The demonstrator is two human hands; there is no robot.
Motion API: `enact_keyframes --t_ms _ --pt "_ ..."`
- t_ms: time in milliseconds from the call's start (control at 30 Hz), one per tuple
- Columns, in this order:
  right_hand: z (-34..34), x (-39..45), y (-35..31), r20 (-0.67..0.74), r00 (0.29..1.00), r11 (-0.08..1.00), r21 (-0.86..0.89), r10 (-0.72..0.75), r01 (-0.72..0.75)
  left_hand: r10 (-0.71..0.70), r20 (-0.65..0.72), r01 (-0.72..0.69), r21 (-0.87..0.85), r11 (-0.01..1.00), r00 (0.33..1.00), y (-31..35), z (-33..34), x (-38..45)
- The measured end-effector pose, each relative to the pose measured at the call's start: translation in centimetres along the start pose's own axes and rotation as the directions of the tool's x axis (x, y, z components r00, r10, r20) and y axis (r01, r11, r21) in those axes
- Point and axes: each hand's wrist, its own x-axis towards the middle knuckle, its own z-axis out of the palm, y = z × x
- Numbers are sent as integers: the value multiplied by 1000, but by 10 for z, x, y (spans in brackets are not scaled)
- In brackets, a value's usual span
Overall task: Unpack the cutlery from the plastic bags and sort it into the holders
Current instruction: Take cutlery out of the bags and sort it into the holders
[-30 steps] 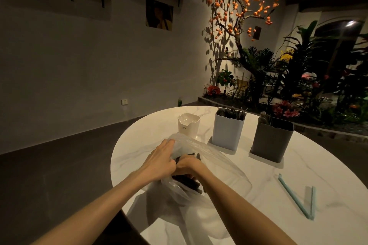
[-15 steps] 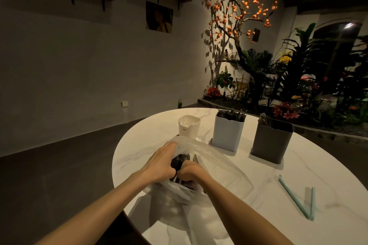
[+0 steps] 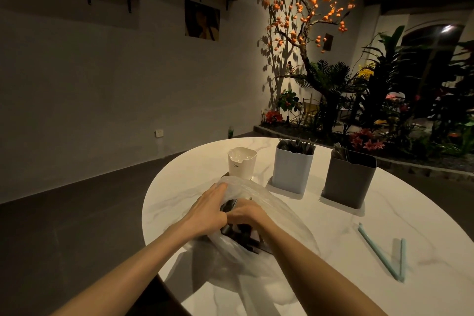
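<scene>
In the lower centre of the frame, the left hand (image 3: 205,213) and the right hand (image 3: 247,214) both grip the clear plastic bag (image 3: 269,246) of dark cutlery (image 3: 241,236) with curled fingers, on the white table (image 3: 384,213)

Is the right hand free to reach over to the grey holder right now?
Probably not yet: the right hand is inside the plastic bag, gripping dark cutlery. The path to the grey holder looks open.
</scene>
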Motion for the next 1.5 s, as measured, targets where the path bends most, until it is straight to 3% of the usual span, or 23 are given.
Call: enact_keyframes --t_ms 100,267,467,633,767,933,1067,1233,1367,1500 --pt "19 13 -13 -66 998 945 -326 -10 -12 -5 4 5 -18 1000 1000 -2 -3 0" --pt "34 19 -17 -28 999 864 -503 -24 6 5 25 -3 -83 997 1000 -6 -11 -1" --pt "7 3 -25 44 992 761 -646 115 -60 6 -31 -11 -155 988 999 5 -12 -1" --pt "-28 -34 -39 111 992 841 -542 59 11 26 -96 -56 -332 942 995 42 -17 4" --pt "-61 -71 -28 171 985 880 -471 28 57 56 -130 -97 -336 937 990 57 -16 19" --pt "-112 -124 11 288 958 992 -119 -7 43 -31 -126 -31 -465 885 992 68 -19 45" --pt "-147 -148 46 313 950 994 109 -14 -21 -163 -33 101 -659 745 986 77 -9 60" --pt "-179 -167 66 276 956 941 338 -103 3 -154 111 186 -733 655 982 93 19 66" --pt "-194 -163 74 204 966 867 496 -162 40 1 303 197 -622 758 953 96 40 68" --pt "-190 -141 79 154 970 835 546 -188 75 218 590 113 -471 875 777 106 44 56"
